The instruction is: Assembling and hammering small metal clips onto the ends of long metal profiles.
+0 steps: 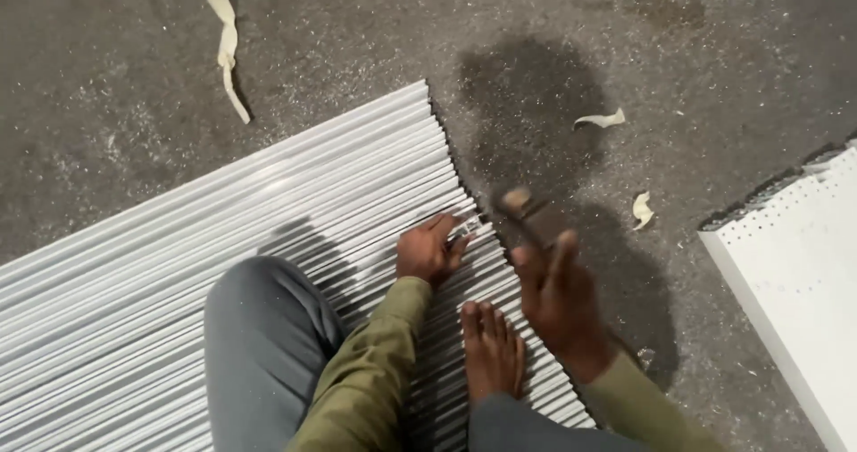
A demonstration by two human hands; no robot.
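The left hand [428,251] pinches a small metal clip [464,230] onto the end of one white strip in the row of strips [268,229] laid side by side on the floor [714,77] — fingers closed around it. The right hand [558,296] grips a blurred hammer [531,213], fingers wrapped. Only this one clip shows; the other strip ends look bare. Three paper scraps lie about, one perforated panel [794,273] right.

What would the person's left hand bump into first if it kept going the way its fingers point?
The left hand points up-right along the white strips, pinching a small metal piece. Just past their ends lies bare grey floor; the blurred tool sits slightly aside, probably missed.
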